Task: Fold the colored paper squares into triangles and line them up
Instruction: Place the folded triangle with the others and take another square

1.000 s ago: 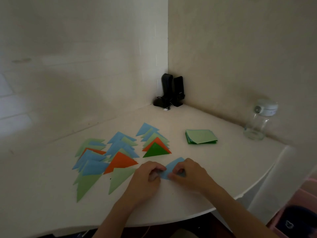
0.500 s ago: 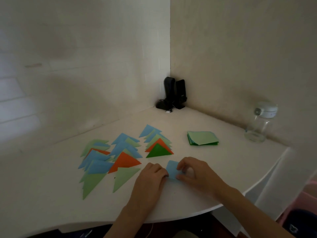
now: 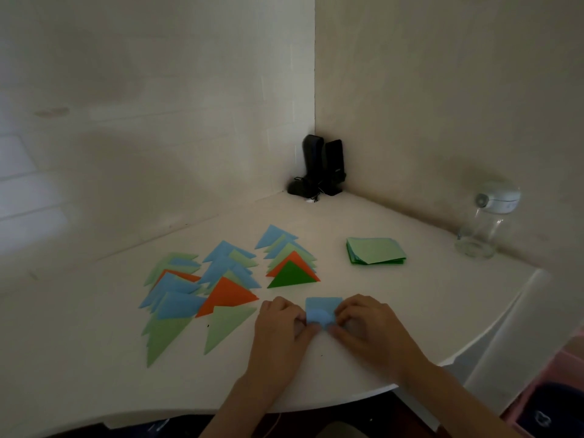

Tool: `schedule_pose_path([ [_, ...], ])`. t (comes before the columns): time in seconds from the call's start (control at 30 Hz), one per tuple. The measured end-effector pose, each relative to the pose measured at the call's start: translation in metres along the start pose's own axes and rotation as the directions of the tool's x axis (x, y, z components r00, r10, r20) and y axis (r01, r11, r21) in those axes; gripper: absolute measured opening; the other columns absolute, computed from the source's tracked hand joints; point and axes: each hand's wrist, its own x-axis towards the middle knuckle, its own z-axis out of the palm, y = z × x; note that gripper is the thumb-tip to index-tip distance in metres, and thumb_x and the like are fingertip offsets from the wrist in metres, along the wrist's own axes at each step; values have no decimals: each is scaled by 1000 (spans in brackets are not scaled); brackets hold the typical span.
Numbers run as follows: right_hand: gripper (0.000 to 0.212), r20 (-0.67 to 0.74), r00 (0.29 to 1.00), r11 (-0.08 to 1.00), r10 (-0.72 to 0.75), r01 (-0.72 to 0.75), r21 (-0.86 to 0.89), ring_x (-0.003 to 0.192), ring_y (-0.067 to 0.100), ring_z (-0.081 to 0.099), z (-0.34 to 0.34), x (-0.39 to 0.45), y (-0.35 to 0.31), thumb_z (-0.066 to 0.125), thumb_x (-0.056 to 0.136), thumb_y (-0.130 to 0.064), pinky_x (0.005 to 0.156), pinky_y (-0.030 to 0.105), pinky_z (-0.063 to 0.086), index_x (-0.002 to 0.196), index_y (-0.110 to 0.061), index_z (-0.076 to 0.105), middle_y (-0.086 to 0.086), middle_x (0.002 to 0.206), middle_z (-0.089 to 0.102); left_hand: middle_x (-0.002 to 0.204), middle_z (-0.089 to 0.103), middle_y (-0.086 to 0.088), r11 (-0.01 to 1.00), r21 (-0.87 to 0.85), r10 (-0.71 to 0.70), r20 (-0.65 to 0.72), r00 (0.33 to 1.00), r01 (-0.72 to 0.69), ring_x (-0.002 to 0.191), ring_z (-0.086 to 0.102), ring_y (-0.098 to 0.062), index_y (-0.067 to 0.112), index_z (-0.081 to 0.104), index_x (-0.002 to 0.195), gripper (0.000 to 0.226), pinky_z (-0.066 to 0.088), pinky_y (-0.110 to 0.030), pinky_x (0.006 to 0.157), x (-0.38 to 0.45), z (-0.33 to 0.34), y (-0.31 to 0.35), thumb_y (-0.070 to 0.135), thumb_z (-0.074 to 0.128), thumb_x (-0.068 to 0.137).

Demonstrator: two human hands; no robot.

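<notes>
— So where does the blue paper point(image 3: 322, 311) stand right now?

— Near the front edge of the surface point(image 3: 395, 311), just below the dark green triangle point(image 3: 290, 275). Both hands pinch it: the left hand point(image 3: 278, 330) at its near left corner, the right hand point(image 3: 369, 330) at its near right, fingers curled tight around a rolled-up near edge.

— What might spoil it?

— My guess: the corners could meet unevenly. That raised flap is curved, not creased, so pressing down before the tips match would give a lopsided triangle.

— Anything else?

— The left hand sits near the light green triangle point(image 3: 226, 327) and the orange triangle point(image 3: 229, 295). A careless slide could knock those rows askew. The stack of squares point(image 3: 374, 251) lies well apart, so it seems safe.
</notes>
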Motion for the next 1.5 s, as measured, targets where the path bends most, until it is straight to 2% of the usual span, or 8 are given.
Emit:
schedule_pose_path([
  [0.13,31,-57,995,997,83,-83,-6,82,2,51,4,2,0,55,73,-55,77,15,37,61,-28,65,-12,89,55,83,42,6,994,97,-44,1,999,44,84,34,-13,21,63,72,26,22,-21,74,2,2,1,46,69,75],
  [0.47,35,-2,978,978,206,-206,20,86,13,54,6,12,0,51,55,-71,78,30,45,58,-36,53,-11,89,51,84,45,7,985,123,-130,52,990,123,88,36,-14,27,64,68,29,22,-20,75,11,4,3,54,73,68],
  [0.57,28,78,968,968,239,-244,60,90,9,52,0,15,-2,70,57,-60,83,26,42,60,-38,53,-9,94,50,84,49,8,987,103,-128,79,989,119,88,42,-14,35,55,67,29,18,-17,72,12,3,-1,63,61,65],
  [0.73,26,170,965,964,199,-224,142,86,-3,49,-12,19,3,82,68,-25,75,-1,31,76,-37,60,-3,96,51,83,50,11,994,10,-109,87,990,109,86,42,-13,40,41,70,34,24,-12,77,9,-2,-5,39,75,70],
  [1.07,45,394,891,895,226,-350,277,67,-3,55,-33,38,-6,55,61,-16,66,5,40,104,-25,63,0,96,64,90,47,8,998,57,11,229,973,-24,92,47,-16,41,65,90,35,24,-18,76,13,-14,-2,7,63,80],
  [1.27,25,358,931,995,77,-93,30,95,22,61,-25,40,-14,66,80,-6,78,15,40,103,-14,72,8,103,65,87,56,2,991,86,77,262,962,-103,80,48,-20,36,73,82,46,36,-30,68,17,-28,-5,-3,49,77],
  [1.43,20,308,951,999,7,4,-33,64,17,65,-23,29,-22,67,60,-23,61,13,38,78,-20,77,4,73,68,68,56,15,942,300,106,156,982,-149,63,53,-12,39,68,65,19,27,-27,59,1,-23,15,23,59,60],
  [1.5,29,290,956,996,36,-9,-94,78,18,63,-21,21,-24,58,66,-34,72,22,45,86,-25,76,1,84,68,73,58,15,939,305,121,143,982,-160,67,55,-12,35,68,69,20,29,-27,62,-6,-18,18,33,48,70],
])
